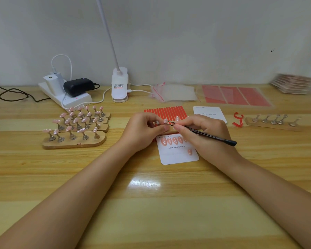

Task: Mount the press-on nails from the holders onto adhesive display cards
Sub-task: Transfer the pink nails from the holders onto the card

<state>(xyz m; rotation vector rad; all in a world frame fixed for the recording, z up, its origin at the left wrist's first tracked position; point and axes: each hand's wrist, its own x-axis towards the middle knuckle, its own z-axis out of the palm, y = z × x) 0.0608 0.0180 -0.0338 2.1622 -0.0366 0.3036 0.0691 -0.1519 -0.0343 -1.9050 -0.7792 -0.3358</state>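
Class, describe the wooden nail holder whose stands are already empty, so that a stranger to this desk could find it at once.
Start at the wooden desk and look to its far right, just past the curled red strip. There lies a single wooden nail holder. Unlike the holders with pink nails on the left, its metal stands are bare.

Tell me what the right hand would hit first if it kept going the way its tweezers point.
The right hand holds black tweezers whose tips aim left, toward the left hand. Going straight on, they would probably first meet the pink nail at the left hand's fingertips, though depth is unclear.
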